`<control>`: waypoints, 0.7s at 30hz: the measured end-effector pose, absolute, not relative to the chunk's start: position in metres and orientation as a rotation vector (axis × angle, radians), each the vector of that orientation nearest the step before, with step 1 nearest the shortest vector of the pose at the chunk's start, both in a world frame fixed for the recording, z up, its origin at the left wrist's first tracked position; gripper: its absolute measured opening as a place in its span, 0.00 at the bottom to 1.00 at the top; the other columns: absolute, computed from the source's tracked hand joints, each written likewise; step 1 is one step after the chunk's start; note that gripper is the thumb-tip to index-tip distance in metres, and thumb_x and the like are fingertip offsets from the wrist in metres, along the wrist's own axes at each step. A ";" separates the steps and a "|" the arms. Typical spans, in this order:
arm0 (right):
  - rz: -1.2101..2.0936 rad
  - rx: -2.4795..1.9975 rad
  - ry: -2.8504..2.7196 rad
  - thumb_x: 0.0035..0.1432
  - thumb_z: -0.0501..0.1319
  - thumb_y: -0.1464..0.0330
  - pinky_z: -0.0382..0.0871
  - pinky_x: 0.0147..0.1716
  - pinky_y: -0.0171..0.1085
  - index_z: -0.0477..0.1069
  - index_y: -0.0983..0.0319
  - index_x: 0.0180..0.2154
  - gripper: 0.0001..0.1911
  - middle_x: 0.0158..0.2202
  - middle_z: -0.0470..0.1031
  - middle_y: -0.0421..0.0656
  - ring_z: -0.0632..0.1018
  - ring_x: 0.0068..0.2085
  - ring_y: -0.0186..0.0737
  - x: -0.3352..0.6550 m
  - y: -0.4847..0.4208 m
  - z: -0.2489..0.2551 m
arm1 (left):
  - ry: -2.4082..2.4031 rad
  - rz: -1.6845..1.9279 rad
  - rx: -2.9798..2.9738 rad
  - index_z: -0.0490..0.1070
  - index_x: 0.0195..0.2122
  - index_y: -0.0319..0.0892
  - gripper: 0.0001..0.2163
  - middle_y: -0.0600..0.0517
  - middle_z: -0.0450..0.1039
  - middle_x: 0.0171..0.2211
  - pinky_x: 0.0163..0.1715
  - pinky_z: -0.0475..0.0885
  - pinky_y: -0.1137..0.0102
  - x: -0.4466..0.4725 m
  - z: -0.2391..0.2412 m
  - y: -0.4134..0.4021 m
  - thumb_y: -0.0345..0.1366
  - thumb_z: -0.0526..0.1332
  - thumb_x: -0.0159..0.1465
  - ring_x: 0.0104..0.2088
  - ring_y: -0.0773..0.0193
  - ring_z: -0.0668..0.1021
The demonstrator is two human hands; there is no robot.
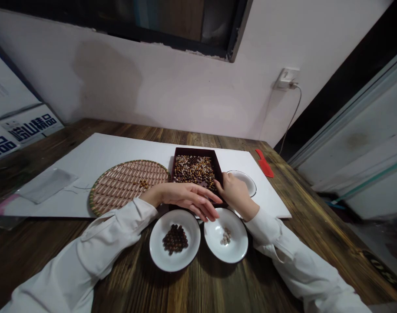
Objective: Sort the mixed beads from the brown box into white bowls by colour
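Mixed beads (190, 168) in a square box (196, 151), just beyond the left hand (188, 198).
Its fingers extend loosely, seemingly empty, over the rim of a white bowl (238, 248); the right hand (236, 191) curls at the box edge, hold unclear. Releasing low should limit bouncing.

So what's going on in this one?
A person's right hand is at the right side of a dark box of mixed beads; the left hand, open, extends across its near side. Nearer the person, the left bowl holds dark beads, the right bowl pale beads. Yellowish beads lie on the woven tray.
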State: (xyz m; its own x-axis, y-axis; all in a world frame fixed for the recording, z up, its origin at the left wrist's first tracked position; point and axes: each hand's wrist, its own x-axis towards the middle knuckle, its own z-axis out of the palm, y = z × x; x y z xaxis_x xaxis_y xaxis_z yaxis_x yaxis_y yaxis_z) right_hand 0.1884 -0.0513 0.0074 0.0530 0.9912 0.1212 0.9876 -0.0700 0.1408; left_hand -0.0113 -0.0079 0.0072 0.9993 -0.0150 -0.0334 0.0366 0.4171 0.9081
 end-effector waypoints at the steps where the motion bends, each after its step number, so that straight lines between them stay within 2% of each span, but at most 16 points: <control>1: 0.286 2.266 2.127 0.68 0.48 0.57 0.63 0.27 0.35 0.66 0.64 0.45 0.18 0.41 0.75 0.49 0.79 0.38 0.45 0.188 -0.051 0.007 | 0.022 -0.033 1.138 0.67 0.58 0.41 0.19 0.43 0.76 0.49 0.52 0.71 0.63 -0.011 0.008 -0.008 0.36 0.59 0.66 0.49 0.59 0.78; 21: 0.269 2.255 2.121 0.68 0.48 0.58 0.63 0.28 0.35 0.65 0.65 0.45 0.18 0.41 0.75 0.50 0.80 0.38 0.44 0.189 -0.051 0.007 | 0.022 -0.013 1.133 0.67 0.57 0.41 0.19 0.42 0.76 0.48 0.51 0.71 0.61 -0.011 0.006 -0.008 0.36 0.60 0.66 0.49 0.57 0.78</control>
State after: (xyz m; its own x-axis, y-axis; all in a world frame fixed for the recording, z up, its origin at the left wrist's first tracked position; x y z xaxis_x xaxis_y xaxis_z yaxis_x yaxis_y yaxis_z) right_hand 0.1886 -0.0508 0.0070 0.0535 0.9933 0.1026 0.9875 -0.0679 0.1425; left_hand -0.0114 -0.0075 0.0058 0.9997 0.0010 -0.0243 0.0216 0.4237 0.9056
